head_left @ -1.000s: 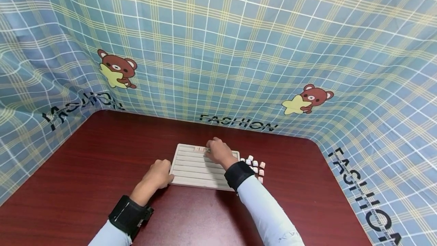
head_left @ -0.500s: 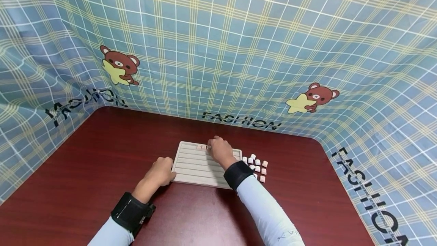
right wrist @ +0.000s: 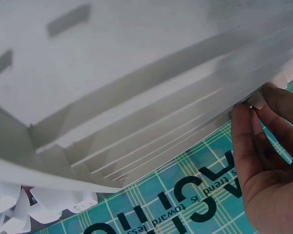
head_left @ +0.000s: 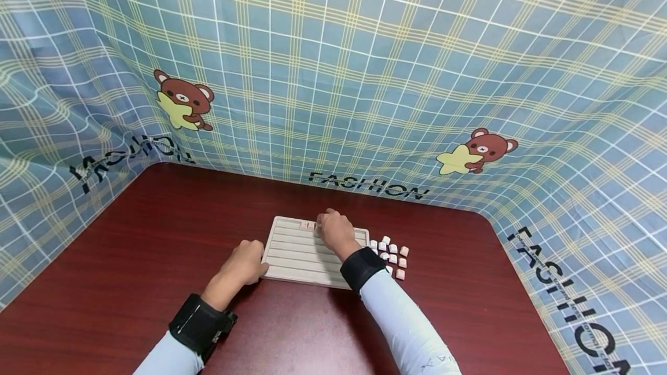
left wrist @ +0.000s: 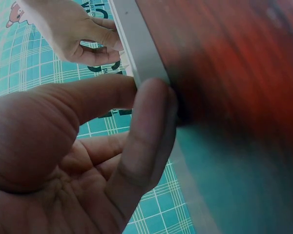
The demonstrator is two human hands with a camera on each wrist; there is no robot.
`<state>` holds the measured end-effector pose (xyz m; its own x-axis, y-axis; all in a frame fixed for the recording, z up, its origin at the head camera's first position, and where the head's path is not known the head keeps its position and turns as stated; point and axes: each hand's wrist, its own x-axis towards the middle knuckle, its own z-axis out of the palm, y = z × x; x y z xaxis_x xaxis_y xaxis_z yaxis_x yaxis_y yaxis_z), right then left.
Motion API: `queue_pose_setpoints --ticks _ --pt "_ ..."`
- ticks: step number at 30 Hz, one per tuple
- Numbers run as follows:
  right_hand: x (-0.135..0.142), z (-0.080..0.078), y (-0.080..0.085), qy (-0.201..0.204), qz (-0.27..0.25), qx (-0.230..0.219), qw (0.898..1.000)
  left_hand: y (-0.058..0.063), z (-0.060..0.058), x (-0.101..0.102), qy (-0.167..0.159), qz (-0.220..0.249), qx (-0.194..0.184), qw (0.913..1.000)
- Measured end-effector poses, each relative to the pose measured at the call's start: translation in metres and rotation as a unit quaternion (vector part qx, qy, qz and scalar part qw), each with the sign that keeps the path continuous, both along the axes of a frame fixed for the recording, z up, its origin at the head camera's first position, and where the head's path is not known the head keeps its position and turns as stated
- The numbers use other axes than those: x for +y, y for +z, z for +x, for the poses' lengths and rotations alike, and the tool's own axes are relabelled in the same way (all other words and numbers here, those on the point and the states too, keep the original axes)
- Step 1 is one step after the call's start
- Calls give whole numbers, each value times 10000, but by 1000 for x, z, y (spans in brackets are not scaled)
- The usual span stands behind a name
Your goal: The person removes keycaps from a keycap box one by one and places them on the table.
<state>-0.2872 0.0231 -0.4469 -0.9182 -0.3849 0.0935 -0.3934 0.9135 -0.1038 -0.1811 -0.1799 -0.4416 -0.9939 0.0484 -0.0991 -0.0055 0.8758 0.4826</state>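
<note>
A pale ridged keycap tray (head_left: 292, 256) lies on the dark red table. My left hand (head_left: 246, 262) grips its left side, and the left wrist view shows thumb and fingers pinching the tray's rim (left wrist: 141, 41). Over the tray's far row is my right hand (head_left: 335, 232), fingertips down at the ridges. A small whitish keycap (right wrist: 257, 100) shows between its thumb and fingers in the right wrist view. Just left of these fingertips, pinkish keycaps (head_left: 307, 225) sit side by side in the far row. The right hand covers part of that row in the head view.
Several loose white and pinkish keycaps (head_left: 393, 258) lie on the table (head_left: 172, 236) right beside the tray's right edge, partly behind the right wrist strap (head_left: 363, 268). A blue plaid cloth (head_left: 323, 103) with bear prints hangs around the table's back and sides.
The head view has shifted slightly, so the whole scene sits a little differently in frame. Both hands stay at the same places on the tray.
</note>
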Motion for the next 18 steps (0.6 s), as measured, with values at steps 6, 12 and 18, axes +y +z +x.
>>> queue_pose_setpoints --ticks 6,12,18 --pt "-1 1 0 12 -27 64 10000 -2 -1 -1 -27 -64 53 10000" --pt "2 -1 -1 22 -220 -23 9998 -2 -1 -1 -15 -83 71 9999" --pt "9 0 0 326 -543 -42 9980 -2 -2 -1 -4 -19 124 9999"
